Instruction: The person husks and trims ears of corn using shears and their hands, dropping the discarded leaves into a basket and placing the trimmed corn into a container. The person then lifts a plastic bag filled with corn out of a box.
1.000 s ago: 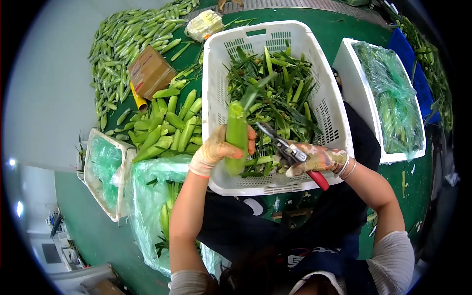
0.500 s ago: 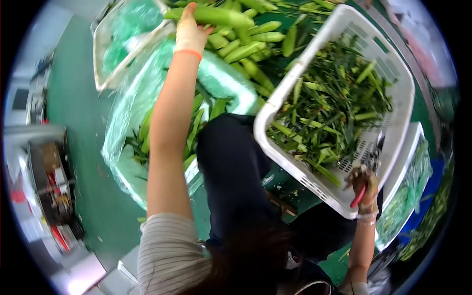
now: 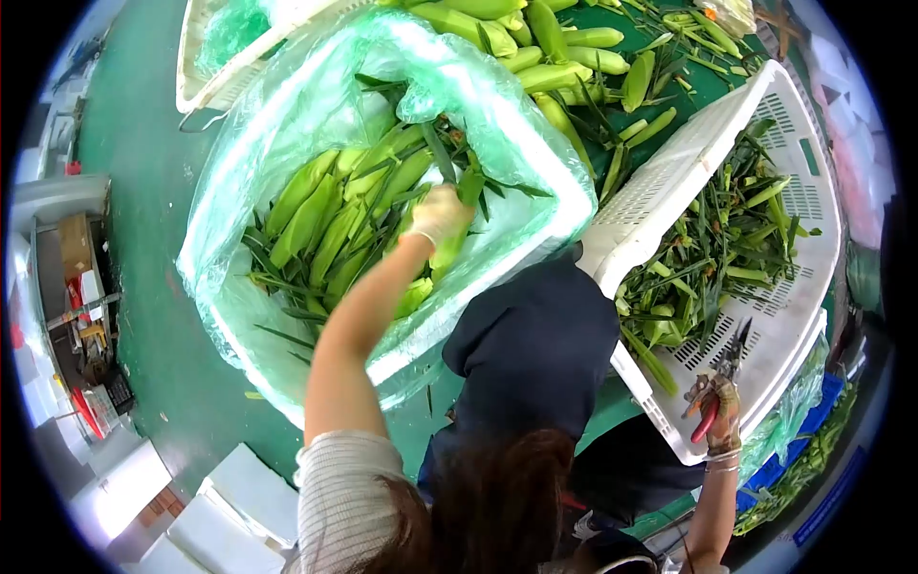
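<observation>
My left hand (image 3: pixel 438 216) reaches down into a crate lined with a green plastic bag (image 3: pixel 521 143). Its fingers are wrapped around a green ear of corn (image 3: pixel 448 251) in the husk; the fingertips are partly hidden. Several more leafy corn ears (image 3: pixel 330 225) lie in the bag beside it. Low on the right, my gloved right hand (image 3: pixel 715 411) grips red-handled pruning shears (image 3: pixel 732 352), the blades pointing up and slightly apart, over the near corner of a white plastic basket (image 3: pixel 677 435).
Cut leaves and husk trimmings (image 3: pixel 703 258) fill much of the white basket, which leans beside my leg. A heap of smoother corn ears (image 3: pixel 550 67) lies on the green surface beyond the bag. Another white crate (image 3: pixel 196 81) stands upper left. White boxes (image 3: pixel 251 493) sit lower left.
My left hand has left an ear on the far heap and come down into the lined crate, onto another ear. The view has shifted. My right hand still holds the shears over the basket.
</observation>
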A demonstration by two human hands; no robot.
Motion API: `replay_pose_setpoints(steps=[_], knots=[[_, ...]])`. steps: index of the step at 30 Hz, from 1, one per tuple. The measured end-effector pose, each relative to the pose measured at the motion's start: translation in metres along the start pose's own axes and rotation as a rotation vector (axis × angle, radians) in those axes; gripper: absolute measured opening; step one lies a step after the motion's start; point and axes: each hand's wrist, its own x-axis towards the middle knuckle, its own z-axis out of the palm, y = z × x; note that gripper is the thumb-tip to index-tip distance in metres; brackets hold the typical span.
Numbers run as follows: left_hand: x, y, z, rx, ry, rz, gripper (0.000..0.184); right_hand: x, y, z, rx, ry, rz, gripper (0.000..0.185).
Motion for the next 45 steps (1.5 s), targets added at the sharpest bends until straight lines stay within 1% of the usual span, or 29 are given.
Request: replay_pose_setpoints(steps=[1, 2, 4, 5, 6, 8, 9, 10, 11, 12, 14, 15, 17, 18, 20, 22, 25, 26, 28, 29, 30, 31, 32, 35, 36, 40, 42, 43, 45], knots=[[0.003, -0.006, 0.025, 0.117, 0.126, 0.155, 0.060, 0.000, -0.001, 0.004, -0.039, -0.004, -0.008, 0.041], [0.009, 0.000, 0.035, 0.168, 0.120, 0.071, 0.069, -0.001, -0.005, 0.012, -0.079, -0.007, -0.018, 0.041], [0.024, -0.009, 0.042, 0.051, 0.141, 0.043, 0.070, -0.009, -0.011, 0.015, -0.201, -0.023, -0.031, 0.039], [0.022, -0.013, 0.031, -0.036, 0.121, 0.071, 0.075, -0.019, -0.024, 0.028, -0.227, 0.027, 0.013, 0.037], [0.013, -0.013, 0.011, -0.145, 0.102, -0.003, 0.074, -0.027, -0.025, 0.031, -0.241, 0.095, -0.017, 0.038], [0.021, -0.058, 0.001, -0.622, 0.167, 0.105, 0.060, -0.040, -0.012, 0.013, -0.305, 0.135, -0.084, 0.042], [-0.006, -0.057, -0.038, -0.818, 0.072, 0.138, 0.062, -0.049, -0.024, 0.022, -0.135, 0.119, -0.029, 0.046], [-0.027, -0.059, -0.063, -1.002, 0.160, 0.189, 0.058, -0.057, -0.030, 0.031, -0.269, 0.162, -0.031, 0.046], [-0.055, -0.053, -0.093, -1.236, 0.172, 0.342, 0.050, -0.058, -0.028, 0.032, -0.377, 0.138, -0.067, 0.049], [-0.065, -0.057, -0.117, -1.366, 0.075, 0.418, 0.041, -0.060, -0.026, 0.032, -0.486, 0.116, -0.105, 0.052], [-0.125, 0.005, -0.181, -1.589, 0.042, 0.477, 0.037, -0.063, -0.042, 0.057, -0.882, 0.123, -0.175, 0.059], [-0.135, 0.025, -0.200, -1.525, 0.086, 0.523, 0.039, -0.064, -0.046, 0.068, -0.955, 0.096, -0.365, 0.069], [-0.157, 0.077, -0.233, -1.369, 0.130, 0.634, 0.046, -0.064, -0.062, 0.091, -0.934, 0.029, -0.485, 0.077], [-0.173, 0.108, -0.246, -1.314, 0.083, 0.735, 0.043, -0.068, -0.075, 0.101, -0.873, -0.012, -0.457, 0.077], [-0.184, 0.163, -0.258, -0.940, 0.058, 0.931, 0.039, -0.071, -0.089, 0.111, -0.910, 0.029, -0.782, 0.079], [-0.199, 0.220, -0.248, -0.794, -0.037, 1.144, 0.050, -0.076, -0.112, 0.109, -0.826, 0.022, -0.846, 0.079], [-0.228, 0.279, -0.220, -0.633, -0.385, 1.108, 0.058, -0.075, -0.131, 0.091, -0.760, 0.108, -0.823, 0.079], [-0.235, 0.294, -0.206, -0.614, -0.444, 1.136, 0.060, -0.071, -0.130, 0.081, -0.755, 0.193, -0.816, 0.080], [-0.245, 0.313, -0.186, -0.359, -0.479, 1.130, 0.068, -0.073, -0.132, 0.054, -0.727, 0.187, -0.823, 0.075], [-0.241, 0.315, -0.168, -0.433, -0.548, 1.145, 0.078, -0.075, -0.133, 0.041, -0.700, 0.130, -0.761, 0.072], [-0.235, 0.318, -0.156, -0.350, -0.565, 1.130, 0.085, -0.079, -0.137, 0.028, -0.674, 0.067, -0.698, 0.069], [-0.235, 0.320, -0.141, -0.368, -0.634, 1.098, 0.086, -0.084, -0.141, 0.016, -0.621, -0.040, -0.602, 0.064], [-0.241, 0.322, -0.128, -0.382, -0.704, 1.058, 0.087, -0.076, -0.133, 0.008, -0.613, -0.054, -0.698, 0.060], [-0.255, 0.332, -0.099, -0.259, -0.789, 1.041, 0.084, -0.076, -0.126, -0.007, -0.398, -0.264, -0.559, 0.049], [-0.257, 0.336, -0.093, -0.261, -0.819, 1.040, 0.083, -0.080, -0.124, -0.005, -0.289, -0.230, -0.487, 0.039], [-0.248, 0.340, -0.087, -0.290, -0.818, 1.048, 0.079, -0.064, -0.078, 0.011, 0.169, -0.246, -0.416, 0.025], [-0.250, 0.343, -0.089, -0.426, -0.915, 0.952, 0.069, -0.068, -0.073, 0.013, 0.309, -0.211, -0.453, 0.024], [-0.256, 0.342, -0.094, -0.444, -0.883, 0.937, 0.058, -0.069, -0.070, 0.011, 0.405, -0.158, -0.377, 0.025], [-0.246, 0.336, -0.096, -0.449, -0.924, 0.976, 0.056, -0.076, -0.067, -0.001, 0.211, -0.201, -0.395, 0.024]])
